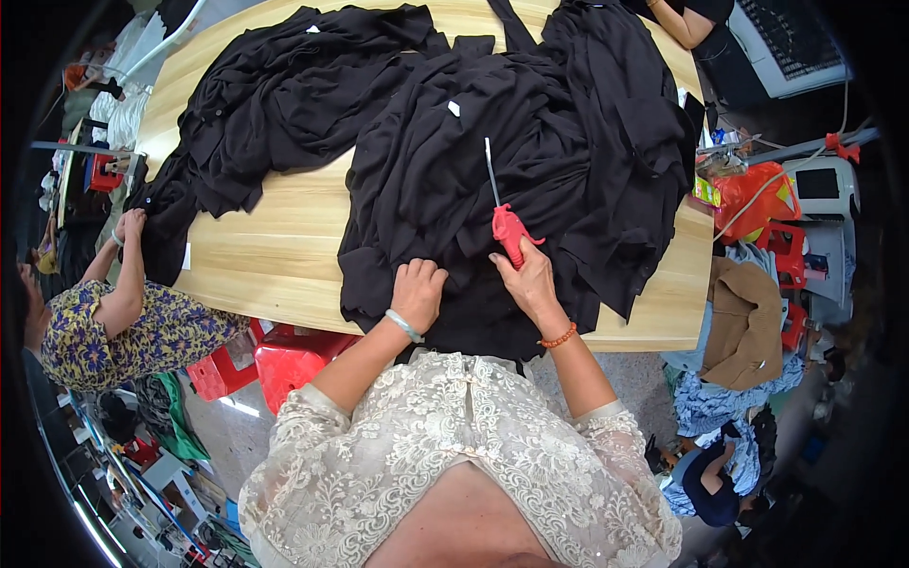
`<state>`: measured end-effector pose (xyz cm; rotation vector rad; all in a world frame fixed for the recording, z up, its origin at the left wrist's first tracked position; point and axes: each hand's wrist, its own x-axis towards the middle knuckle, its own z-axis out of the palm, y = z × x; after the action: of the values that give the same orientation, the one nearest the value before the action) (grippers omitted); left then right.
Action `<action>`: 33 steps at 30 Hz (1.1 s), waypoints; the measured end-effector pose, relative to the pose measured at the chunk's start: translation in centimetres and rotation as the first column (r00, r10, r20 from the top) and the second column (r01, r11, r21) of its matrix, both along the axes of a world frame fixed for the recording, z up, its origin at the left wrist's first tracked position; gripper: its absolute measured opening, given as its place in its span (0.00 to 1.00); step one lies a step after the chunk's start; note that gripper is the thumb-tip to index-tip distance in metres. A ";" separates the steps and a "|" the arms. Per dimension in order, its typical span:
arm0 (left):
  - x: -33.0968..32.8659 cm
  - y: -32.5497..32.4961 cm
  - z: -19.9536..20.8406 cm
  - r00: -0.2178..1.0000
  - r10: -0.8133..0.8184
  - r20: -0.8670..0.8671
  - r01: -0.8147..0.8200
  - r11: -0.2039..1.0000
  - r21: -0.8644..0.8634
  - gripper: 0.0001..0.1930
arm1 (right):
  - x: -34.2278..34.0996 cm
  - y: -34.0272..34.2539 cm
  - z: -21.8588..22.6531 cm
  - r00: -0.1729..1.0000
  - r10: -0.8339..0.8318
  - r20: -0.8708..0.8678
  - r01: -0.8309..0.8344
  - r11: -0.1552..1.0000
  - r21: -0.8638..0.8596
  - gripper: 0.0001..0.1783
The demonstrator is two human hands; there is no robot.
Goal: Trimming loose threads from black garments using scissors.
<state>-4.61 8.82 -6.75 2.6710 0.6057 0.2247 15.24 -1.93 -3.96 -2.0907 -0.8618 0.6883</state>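
Two red stools (295,367) by near-L edge of tbl (265,251); red bag (753,201) at R, contents unclear. R hand (530,281) wraps red blow gun (509,227) over black garments (417,161) mid-tbl; L hand (419,293) curled on them, can't tell if pinching.

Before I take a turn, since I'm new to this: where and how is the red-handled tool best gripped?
Best by its thick red handle, probably from the near side, where the right hand holds it: that end faces the person, while the thin metal tube points away over the black cloth and offers little to hold.
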 end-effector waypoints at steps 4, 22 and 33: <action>-1.9 2.4 5.2 0.941 0.226 0.254 -0.072 0.863 -0.500 0.09 | 0.2 -0.2 0.9 0.999 -0.005 0.036 0.005 1.000 0.003 0.20; -9.9 10.2 -4.6 0.265 0.964 -0.020 -0.653 0.164 -0.739 0.42 | 0.9 -0.6 3.0 0.998 0.027 0.053 -0.031 0.997 0.066 0.14; -13.6 13.7 -6.5 0.426 0.877 -0.222 -0.903 0.428 -0.042 0.13 | 1.2 -0.2 3.1 0.996 0.082 -0.017 -0.082 0.996 -0.023 0.11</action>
<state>-18.24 22.57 -13.25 1.9199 2.0054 0.2110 16.43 -2.11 -0.88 -2.0773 -0.9394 0.7608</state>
